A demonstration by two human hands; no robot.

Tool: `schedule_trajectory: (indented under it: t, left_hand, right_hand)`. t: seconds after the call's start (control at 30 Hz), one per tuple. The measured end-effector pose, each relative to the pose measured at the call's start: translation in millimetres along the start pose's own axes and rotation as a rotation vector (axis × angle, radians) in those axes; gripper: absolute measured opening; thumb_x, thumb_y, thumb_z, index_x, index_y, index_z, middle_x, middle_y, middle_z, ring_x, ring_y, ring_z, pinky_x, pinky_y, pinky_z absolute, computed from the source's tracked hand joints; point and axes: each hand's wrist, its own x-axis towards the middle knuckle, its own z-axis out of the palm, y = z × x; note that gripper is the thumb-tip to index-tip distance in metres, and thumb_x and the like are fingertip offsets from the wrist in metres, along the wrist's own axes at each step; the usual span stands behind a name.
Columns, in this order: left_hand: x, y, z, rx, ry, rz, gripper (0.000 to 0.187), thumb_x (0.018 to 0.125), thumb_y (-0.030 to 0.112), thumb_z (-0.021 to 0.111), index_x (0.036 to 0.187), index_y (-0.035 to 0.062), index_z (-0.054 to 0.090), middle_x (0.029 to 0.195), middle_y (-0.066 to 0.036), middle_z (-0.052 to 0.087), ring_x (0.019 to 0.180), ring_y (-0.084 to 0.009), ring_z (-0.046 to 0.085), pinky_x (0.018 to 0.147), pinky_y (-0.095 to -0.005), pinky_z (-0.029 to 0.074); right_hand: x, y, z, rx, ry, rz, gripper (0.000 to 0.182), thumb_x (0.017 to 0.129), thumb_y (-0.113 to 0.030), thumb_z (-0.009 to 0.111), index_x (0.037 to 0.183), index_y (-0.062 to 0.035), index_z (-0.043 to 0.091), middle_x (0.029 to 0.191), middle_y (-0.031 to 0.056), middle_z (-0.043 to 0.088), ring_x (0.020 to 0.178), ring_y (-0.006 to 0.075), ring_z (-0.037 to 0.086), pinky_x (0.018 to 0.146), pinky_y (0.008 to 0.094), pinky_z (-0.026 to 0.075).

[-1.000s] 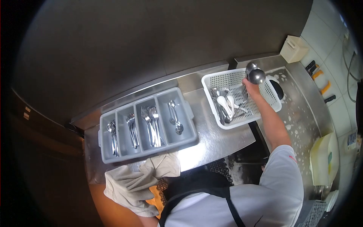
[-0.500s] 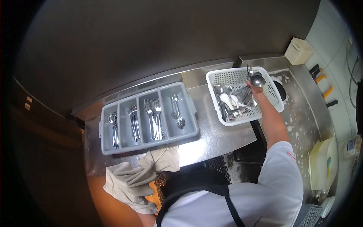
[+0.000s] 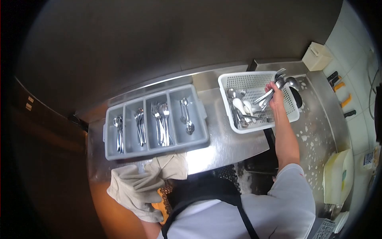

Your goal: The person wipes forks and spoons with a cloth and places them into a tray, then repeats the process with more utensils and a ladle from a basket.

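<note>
My right hand [image 3: 275,93] is closed around a bunch of spoons and forks [image 3: 264,98] above the white perforated basket [image 3: 223,85]. Fork tines and a large spoon bowl stick out past my fingers. Inside the basket lie more cutlery and white spoons [image 3: 238,105]. A beige cloth [image 3: 137,187] covers my left hand, whose fingers are hidden, and drapes onto the counter edge. Left of the basket sits a grey cutlery tray [image 3: 157,153] with four compartments, holding spoons [image 3: 119,135], more spoons [image 3: 140,127], forks [image 3: 161,123] and a few larger spoons [image 3: 188,115].
The steel counter [image 3: 219,137] runs beneath tray and basket, against a dark wall. At right is a wet, foam-spotted steel surface [image 3: 314,131] with a dark round object [image 3: 295,97]. Knives [image 3: 344,99] hang on the tiles; a yellowish container [image 3: 336,177] stands nearer.
My right hand has turned and gathered the cutlery into a bunch, tilting it to the right over the basket. My left hand and the cloth have barely moved.
</note>
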Motion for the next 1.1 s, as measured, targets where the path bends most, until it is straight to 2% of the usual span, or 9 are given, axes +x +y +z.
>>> schedule_trajectory:
  t: [0.17,0.27,0.43,0.67,0.8,0.83,0.97,1.0,1.1]
  left_hand:
    - [4,3,8,-0.013,-0.011,0.017,0.027,0.084,0.027,0.057,0.084,0.0001,0.06,0.08,-0.007,0.062,0.068,-0.0166,0.058,0.065,-0.0293,0.048]
    - [5,5,9,-0.014,-0.022,0.025,0.028,0.084,0.028,0.057,0.084,0.0,0.06,0.08,-0.007,0.062,0.068,-0.0165,0.058,0.065,-0.0293,0.048]
    - [-1,4,9,-0.02,-0.024,0.014,0.029,0.084,0.028,0.057,0.084,-0.0002,0.059,0.081,-0.007,0.062,0.069,-0.0164,0.058,0.065,-0.0295,0.048]
    - [-6,3,5,-0.021,-0.025,0.004,0.03,0.084,0.029,0.057,0.084,-0.0004,0.059,0.081,-0.007,0.062,0.069,-0.0163,0.058,0.065,-0.0296,0.048]
    - [-8,2,3,-0.035,-0.023,0.004,0.03,0.085,0.03,0.057,0.084,-0.0005,0.059,0.081,-0.007,0.062,0.069,-0.0163,0.058,0.065,-0.0297,0.049]
    - [-9,1,3,-0.038,-0.022,0.001,0.031,0.085,0.03,0.057,0.084,-0.0006,0.059,0.081,-0.007,0.062,0.069,-0.0163,0.058,0.065,-0.0298,0.049]
    - [-11,0,0,-0.035,-0.022,-0.002,0.031,0.085,0.03,0.057,0.084,-0.0007,0.059,0.081,-0.008,0.062,0.069,-0.0162,0.058,0.065,-0.0299,0.049]
    - [-10,1,0,-0.034,-0.023,-0.001,0.031,0.085,0.031,0.057,0.084,-0.0007,0.059,0.082,-0.008,0.062,0.069,-0.0162,0.059,0.065,-0.0299,0.049]
    - [-4,6,0,-0.043,-0.028,-0.001,0.032,0.085,0.031,0.057,0.084,-0.0008,0.059,0.082,-0.008,0.062,0.07,-0.0161,0.059,0.065,-0.03,0.049]
  right_hand:
    - [12,-4,-4,-0.207,-0.045,-0.135,0.011,0.078,-0.004,0.069,0.086,-0.0039,0.062,0.079,0.0034,0.061,0.073,0.0146,0.057,0.071,0.0268,0.045]
    - [19,1,-6,-0.398,0.074,-0.007,0.01,0.076,-0.003,0.069,0.085,-0.0039,0.063,0.079,0.0036,0.062,0.075,0.0151,0.058,0.072,0.028,0.045]
    - [21,16,-7,-0.456,0.004,-0.199,0.017,0.073,-0.005,0.071,0.088,-0.0007,0.063,0.085,0.005,0.064,0.082,0.0173,0.059,0.079,0.0291,0.045]
    - [30,26,-11,-0.697,0.027,-0.16,0.03,0.073,-0.016,0.073,0.098,-0.0038,0.062,0.099,0.0062,0.062,0.09,0.0197,0.058,0.083,0.0319,0.045]
    - [10,29,-7,-1.101,0.038,-0.128,0.029,0.075,-0.017,0.07,0.1,-0.0053,0.062,0.099,0.0055,0.064,0.091,0.0191,0.058,0.084,0.0328,0.044]
    - [8,26,-3,-1.126,0.027,-0.171,0.033,0.073,-0.017,0.07,0.103,-0.006,0.064,0.107,0.012,0.064,0.104,0.025,0.056,0.091,0.0346,0.041]
    - [40,29,-2,-0.925,0.168,-0.453,0.036,0.074,-0.018,0.074,0.104,-0.0017,0.063,0.105,0.0118,0.065,0.097,0.025,0.06,0.088,0.0366,0.043]
    - [45,23,3,-0.85,0.155,-0.578,0.027,0.078,-0.016,0.072,0.097,-0.0007,0.062,0.089,0.0061,0.063,0.077,0.0154,0.056,0.071,0.0327,0.046]
    - [42,26,-5,-0.685,0.159,-0.577,0.031,0.079,-0.017,0.072,0.103,0.0,0.062,0.099,0.0098,0.063,0.087,0.0162,0.056,0.077,0.0331,0.045]
